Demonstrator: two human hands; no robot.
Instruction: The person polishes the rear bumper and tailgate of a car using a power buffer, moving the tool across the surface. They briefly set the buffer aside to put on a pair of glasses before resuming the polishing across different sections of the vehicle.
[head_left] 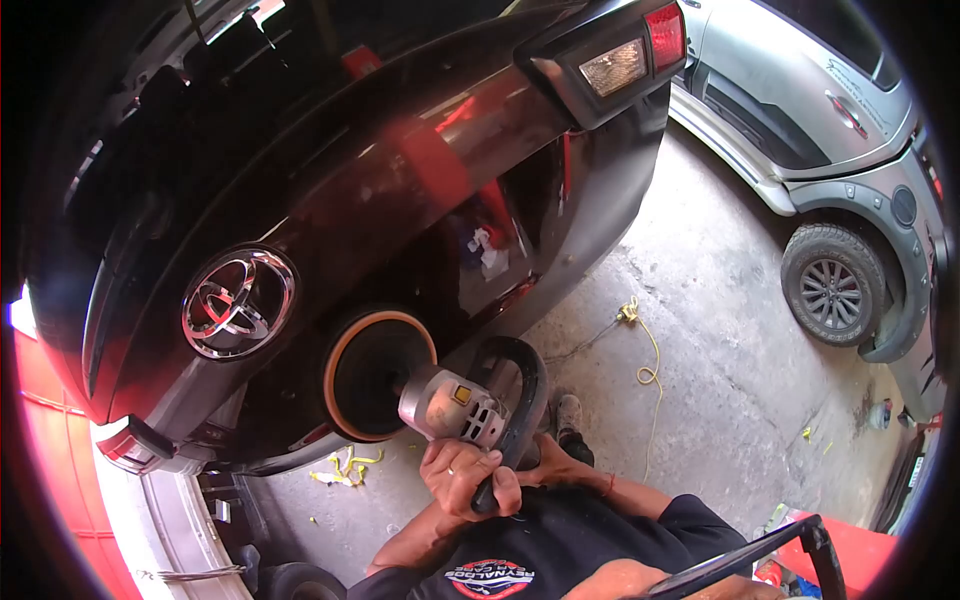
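Buffing step in hand, by the look of it: the person had the polisher [447, 405] up at the rear of the dark car [330, 255], its round pad [372, 372] facing the panel just below and right of the chrome badge [240, 303]. Whether the pad was pressing, spinning or barely off the paint, couldn't tell. Left hand [468, 478], ringed, was lower right of the badge, fingers wrapped together round the end of the black loop handle [537, 385]. Right hand [552, 462], farther right of the badge, was at the tool's rear; its fingers were mostly hidden, so couldn't tell clamped or loose. Next move, my judgement: called for both arms steady, pad laid flat, and care around the badge's raised rim. Polisher looked used: metallic head, dark vent slots, small yellow square, black pad edged orange. Panel was glossy, nearly black, with red and white reflections right of the badge; no scratches I could make out. Tail lamp [614, 70] was up and right of the badge, yellow cord [655, 365] on the floor well to its right, crumpled yellow strips [347, 467] nearer, lower right.
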